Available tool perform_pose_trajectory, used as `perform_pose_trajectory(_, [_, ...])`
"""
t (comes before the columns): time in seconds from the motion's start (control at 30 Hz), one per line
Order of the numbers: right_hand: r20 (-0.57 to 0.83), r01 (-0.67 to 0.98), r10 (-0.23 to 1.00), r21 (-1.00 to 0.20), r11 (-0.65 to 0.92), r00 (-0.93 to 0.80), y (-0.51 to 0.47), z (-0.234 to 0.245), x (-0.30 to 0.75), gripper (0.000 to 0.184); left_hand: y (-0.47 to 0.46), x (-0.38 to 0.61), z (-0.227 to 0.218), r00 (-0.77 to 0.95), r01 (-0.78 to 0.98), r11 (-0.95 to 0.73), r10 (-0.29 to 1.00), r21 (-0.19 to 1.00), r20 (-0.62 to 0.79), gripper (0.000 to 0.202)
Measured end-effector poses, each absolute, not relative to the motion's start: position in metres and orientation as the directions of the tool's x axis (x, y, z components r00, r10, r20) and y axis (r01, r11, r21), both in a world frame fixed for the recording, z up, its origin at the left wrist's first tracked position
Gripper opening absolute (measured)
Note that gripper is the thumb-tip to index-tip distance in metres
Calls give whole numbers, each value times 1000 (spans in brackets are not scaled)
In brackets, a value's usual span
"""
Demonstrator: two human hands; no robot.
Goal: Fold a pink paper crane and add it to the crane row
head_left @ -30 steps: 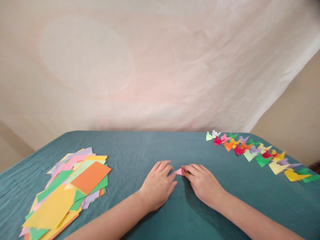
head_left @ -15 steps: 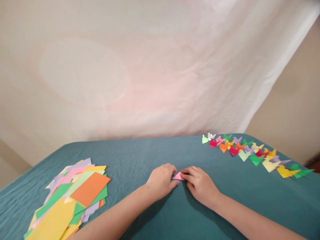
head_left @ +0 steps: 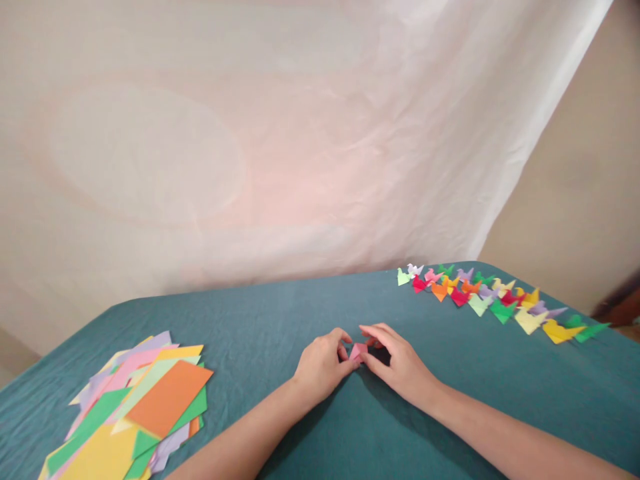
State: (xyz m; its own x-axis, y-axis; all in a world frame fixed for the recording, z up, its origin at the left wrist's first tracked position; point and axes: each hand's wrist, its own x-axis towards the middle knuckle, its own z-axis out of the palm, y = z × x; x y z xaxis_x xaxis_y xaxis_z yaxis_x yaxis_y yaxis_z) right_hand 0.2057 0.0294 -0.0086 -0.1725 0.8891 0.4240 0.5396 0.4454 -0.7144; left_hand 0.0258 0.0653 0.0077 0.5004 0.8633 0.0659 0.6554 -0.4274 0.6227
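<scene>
A small folded pink paper piece sits between my two hands near the middle of the teal tablecloth. My left hand has its fingers curled and pinches the piece's left side. My right hand pinches its right side with fingertips bent over it. Most of the paper is hidden by my fingers.
A loose pile of coloured paper sheets, orange on top, lies at the near left. A row of several small folded paper figures in many colours runs along the far right. A pale cloth backdrop hangs behind the table.
Both hands went from lying flat on the pink piece to pinching it, and it has lifted slightly off the cloth. The camera has turned a little to the right.
</scene>
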Motion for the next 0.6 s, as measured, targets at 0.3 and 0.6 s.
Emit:
perform_pose_trajectory(0.3, [390,280,919,-877,392,-64,38,-23,205,38,62,29,5,498,565,-483,846,669,191,18])
perform_pose_trajectory(0.6, [288,396,942,-855,335,-174,29,-1,204,22,61,31,6,487,453,-437,852,777,194,25])
